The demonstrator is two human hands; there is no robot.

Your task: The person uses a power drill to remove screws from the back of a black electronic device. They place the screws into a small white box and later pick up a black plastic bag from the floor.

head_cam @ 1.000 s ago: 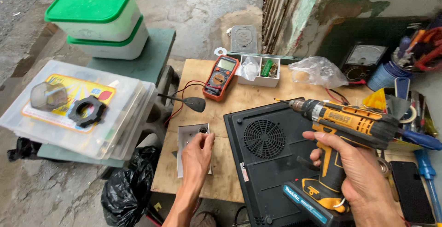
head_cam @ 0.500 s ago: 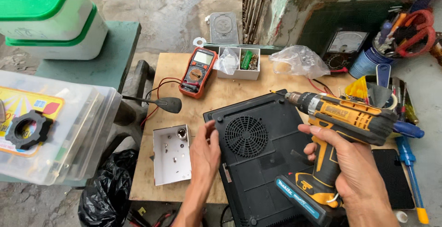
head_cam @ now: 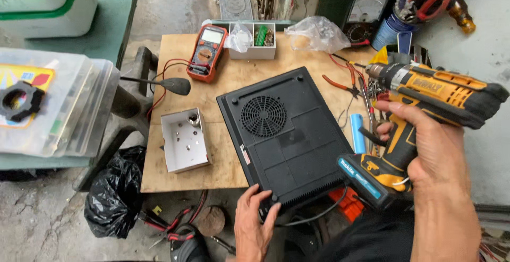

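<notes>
Outdoors, plywood table [head_cam: 175, 179] (concrete floor [head_cam: 48, 225]) holds appliance [head_cam: 287, 140].

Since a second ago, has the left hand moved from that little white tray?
Yes. The left hand has left the small white tray and gone rightward and nearer the person, and now grips the near edge of the black appliance.

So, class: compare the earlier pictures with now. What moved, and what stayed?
The left hand left the small white tray and came back to grip the near edge of the black flat appliance. The right hand still holds the yellow-and-black cordless drill. The orange multimeter stayed put.
</notes>
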